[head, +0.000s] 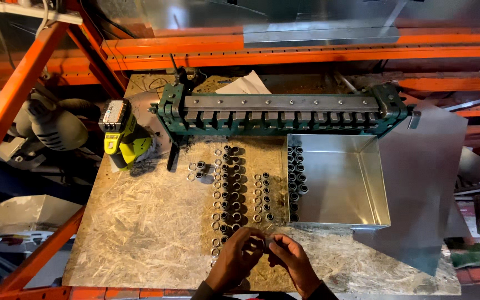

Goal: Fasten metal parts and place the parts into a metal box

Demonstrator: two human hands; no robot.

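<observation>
Head view: left hand point(235, 256) and right hand point(292, 260) pinch one small metal nut point(264, 242).

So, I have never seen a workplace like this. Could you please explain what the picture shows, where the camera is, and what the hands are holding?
The camera sits on the person's head and looks down at a chipboard workbench. The left hand and right hand meet at the near edge, pinching something small that I cannot make out. Before them stand rows of small metal sleeves; more line the left wall of a shiny sheet-metal tray. Behind is a green hand-operated sheet-metal bending machine, and to the left a yellow cordless drill.
</observation>
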